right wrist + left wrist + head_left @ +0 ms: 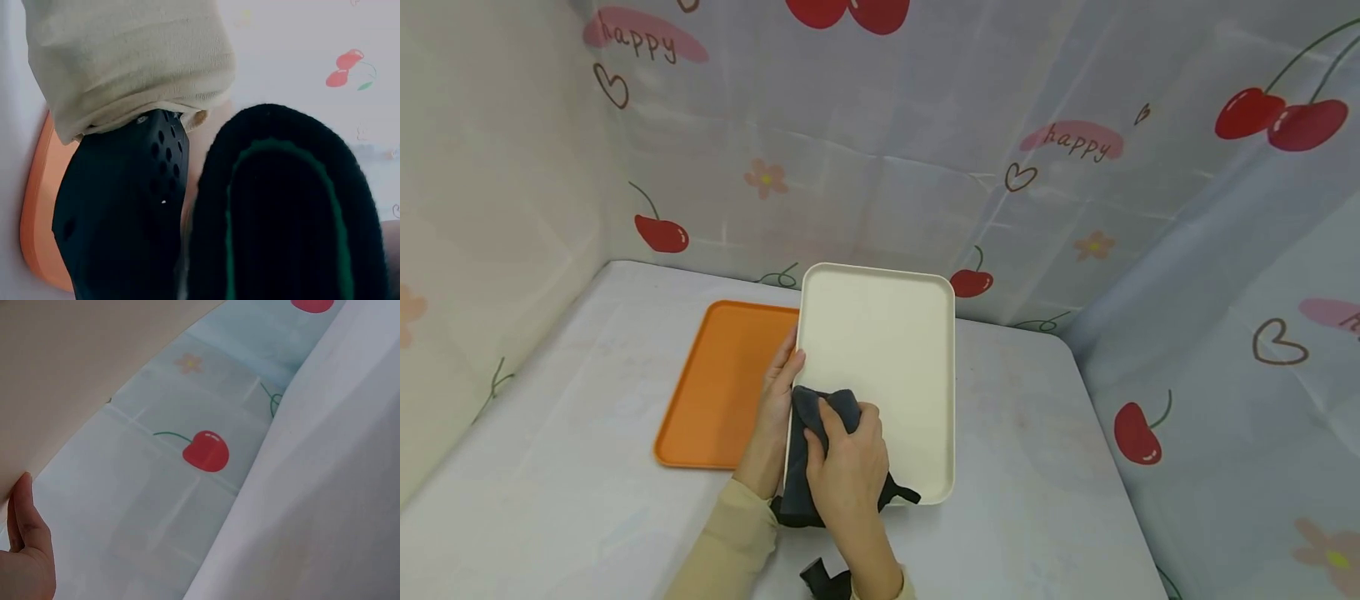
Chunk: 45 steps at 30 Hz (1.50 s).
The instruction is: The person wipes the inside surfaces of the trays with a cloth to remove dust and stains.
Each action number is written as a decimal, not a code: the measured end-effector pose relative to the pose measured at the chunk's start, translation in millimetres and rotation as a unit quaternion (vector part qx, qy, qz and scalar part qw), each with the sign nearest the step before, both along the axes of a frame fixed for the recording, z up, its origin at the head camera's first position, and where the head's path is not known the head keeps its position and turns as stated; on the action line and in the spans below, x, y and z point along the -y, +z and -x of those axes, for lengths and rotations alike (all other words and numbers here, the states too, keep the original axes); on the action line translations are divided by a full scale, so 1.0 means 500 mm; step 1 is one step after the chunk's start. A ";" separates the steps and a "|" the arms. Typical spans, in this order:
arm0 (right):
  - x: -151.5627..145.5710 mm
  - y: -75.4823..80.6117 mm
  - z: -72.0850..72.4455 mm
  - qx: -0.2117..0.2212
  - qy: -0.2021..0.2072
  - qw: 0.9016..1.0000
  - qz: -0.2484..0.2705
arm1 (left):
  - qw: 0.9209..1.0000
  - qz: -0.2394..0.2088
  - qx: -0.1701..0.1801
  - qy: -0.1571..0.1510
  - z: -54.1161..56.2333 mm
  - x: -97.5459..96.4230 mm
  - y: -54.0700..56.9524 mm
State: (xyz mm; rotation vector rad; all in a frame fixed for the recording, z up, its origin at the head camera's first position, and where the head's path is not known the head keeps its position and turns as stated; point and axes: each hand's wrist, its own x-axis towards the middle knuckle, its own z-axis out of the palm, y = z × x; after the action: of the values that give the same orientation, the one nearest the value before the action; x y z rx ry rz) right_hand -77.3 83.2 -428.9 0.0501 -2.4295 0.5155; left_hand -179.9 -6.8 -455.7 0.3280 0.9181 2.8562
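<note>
A cream rectangular tray (880, 350) is held up over the table, tilted toward me. My left hand (772, 417) grips its left edge, thumb on the near side; in the left wrist view this hand (31, 544) pinches the tray's edge, with the tray's underside (81, 369) filling the upper left. My right hand (850, 462) holds a bunched dark grey cloth (803, 467) against the tray's lower left part. Some of the right fingers are hidden by the cloth and hand.
An orange tray (722, 392) lies flat on the white table (1022, 467), partly behind the cream one. A printed curtain (880, 125) closes off the back and sides. In the right wrist view, a black perforated wrist device (125, 206) sits below a beige sleeve (131, 56).
</note>
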 end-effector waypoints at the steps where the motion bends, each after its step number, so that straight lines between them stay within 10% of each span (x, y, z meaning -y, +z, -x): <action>1: 0.001 0.000 0.000 0.000 0.001 1.000 -0.001 | 1.000 0.005 -0.001 0.001 0.000 0.001 0.000; 20: -0.036 -0.002 0.002 -0.002 0.008 1.000 0.030 | 0.999 -0.032 -0.018 -0.010 0.001 0.003 0.004; 45: -0.200 -0.010 -0.015 0.057 -0.164 0.980 0.101 | 0.999 -0.035 -0.015 -0.001 0.003 0.011 0.009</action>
State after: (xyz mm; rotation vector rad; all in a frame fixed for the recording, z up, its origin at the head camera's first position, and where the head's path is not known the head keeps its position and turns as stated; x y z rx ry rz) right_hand -69.6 183.4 -434.2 -0.4705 -2.4135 0.6217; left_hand -181.3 -12.5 -451.2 0.3802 0.8245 2.8948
